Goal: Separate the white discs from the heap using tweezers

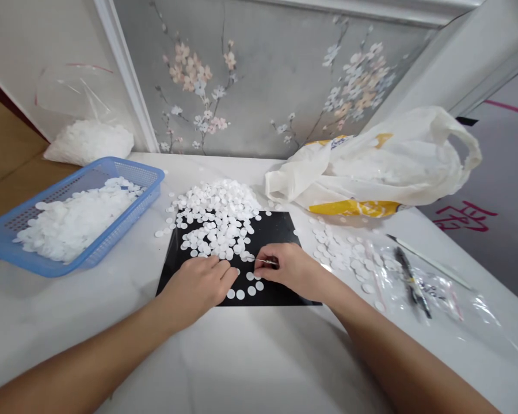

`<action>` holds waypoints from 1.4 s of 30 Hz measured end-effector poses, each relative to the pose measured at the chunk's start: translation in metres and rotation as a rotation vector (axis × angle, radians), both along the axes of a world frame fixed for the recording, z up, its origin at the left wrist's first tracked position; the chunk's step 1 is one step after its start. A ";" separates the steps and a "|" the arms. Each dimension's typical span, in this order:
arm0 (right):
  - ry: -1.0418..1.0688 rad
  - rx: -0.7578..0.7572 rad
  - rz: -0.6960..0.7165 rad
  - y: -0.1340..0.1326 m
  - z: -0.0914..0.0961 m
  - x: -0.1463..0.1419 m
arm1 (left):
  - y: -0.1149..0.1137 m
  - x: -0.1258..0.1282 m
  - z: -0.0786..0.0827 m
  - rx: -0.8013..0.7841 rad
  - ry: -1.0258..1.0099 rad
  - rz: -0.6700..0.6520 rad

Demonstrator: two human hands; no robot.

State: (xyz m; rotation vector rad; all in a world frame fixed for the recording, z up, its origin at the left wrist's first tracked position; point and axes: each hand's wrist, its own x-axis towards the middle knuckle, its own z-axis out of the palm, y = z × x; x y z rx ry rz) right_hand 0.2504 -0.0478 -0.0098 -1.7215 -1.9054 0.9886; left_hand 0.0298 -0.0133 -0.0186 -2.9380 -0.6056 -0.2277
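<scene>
A black mat (271,230) lies on the white table, half covered by a heap of small white round discs (218,221). My left hand (201,283) rests palm down on the mat's near left part, fingers held together and touching loose discs. My right hand (287,267) is closed in a pinch on a thin metal needle-like tool (265,261), its tip pointing left toward the discs beside my left fingers. A few single discs (247,290) lie on the mat in front of both hands.
A blue plastic basket (125,213) of white discs stands at the left. A white and yellow plastic bag (371,169) lies at the back right. More discs (341,250), clear small bags (435,287) and a dark pen (412,282) sit at the right. A wall is behind.
</scene>
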 end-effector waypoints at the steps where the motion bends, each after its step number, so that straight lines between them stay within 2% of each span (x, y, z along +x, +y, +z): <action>1: 0.006 0.012 -0.004 0.000 0.000 -0.001 | 0.000 0.001 0.000 -0.005 0.007 0.006; 4: 0.027 0.058 -0.065 0.002 0.001 -0.001 | 0.000 0.003 0.003 -0.138 -0.064 0.097; 7: 0.055 0.074 -0.106 0.002 0.004 0.000 | 0.000 0.005 0.009 -0.451 -0.150 0.287; 9: 0.054 0.066 -0.098 0.002 0.004 -0.001 | -0.001 0.006 0.014 -0.636 -0.123 0.380; 11: 0.048 0.061 -0.072 0.002 0.002 -0.001 | -0.002 0.006 0.017 -0.709 -0.088 0.426; 16: 0.065 0.045 -0.011 0.001 -0.001 -0.004 | 0.000 0.003 0.019 -0.665 -0.130 0.474; 21: 0.025 -0.005 -0.030 -0.001 0.000 -0.010 | 0.008 -0.008 0.027 -0.797 -0.257 0.500; 24: 0.003 -0.006 -0.022 -0.001 0.000 -0.015 | 0.007 -0.012 0.030 -0.842 -0.184 0.447; 28: -0.072 0.044 0.027 -0.002 -0.003 -0.017 | -0.001 -0.008 0.025 -0.726 -0.038 0.327; 34: -0.215 0.097 0.093 -0.007 -0.011 -0.021 | -0.010 -0.001 0.009 -0.581 0.008 0.244; 38: -0.162 0.157 0.092 -0.009 -0.007 -0.020 | -0.007 -0.004 0.003 -0.435 0.015 0.200; 40: -0.064 0.093 0.041 -0.009 0.000 -0.017 | -0.005 -0.006 0.005 -0.523 -0.002 0.261; 42: 0.031 -0.028 0.009 -0.009 0.007 -0.013 | -0.004 -0.006 0.012 -0.773 -0.099 0.362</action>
